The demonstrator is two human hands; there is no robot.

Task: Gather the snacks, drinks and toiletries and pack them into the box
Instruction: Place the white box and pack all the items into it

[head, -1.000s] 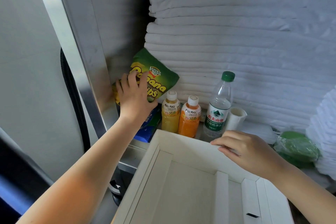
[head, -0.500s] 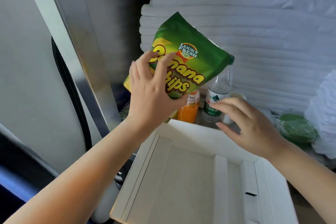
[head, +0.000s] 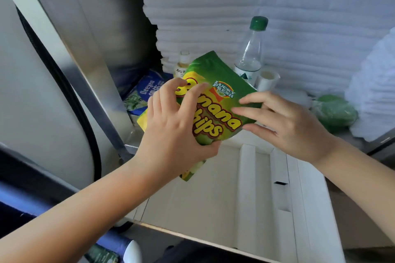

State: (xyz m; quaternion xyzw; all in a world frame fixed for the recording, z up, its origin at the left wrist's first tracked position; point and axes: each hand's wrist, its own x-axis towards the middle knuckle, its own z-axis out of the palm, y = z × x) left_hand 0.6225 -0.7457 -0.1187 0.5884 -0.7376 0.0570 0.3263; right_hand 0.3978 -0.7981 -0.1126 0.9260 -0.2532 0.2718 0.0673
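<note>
Gripping the chip bag (head: 205,66) across its lower half, our left hand (head: 177,128) curls fingers over the front with the thumb beneath; our right hand (head: 288,126) lays straight fingers on the bag's other side, holding nothing. We have it tilted just above the far left corner of the box (head: 213,198). We judge it light, puffy, slick and crushable: better held by its edges than squeezed.

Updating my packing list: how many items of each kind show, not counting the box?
Chips bag: 1
Bottles: 2 (water bottle, juice bottle)
Blue pack: 1
White roll: 1
Green bundle: 1
Total: 6
</note>
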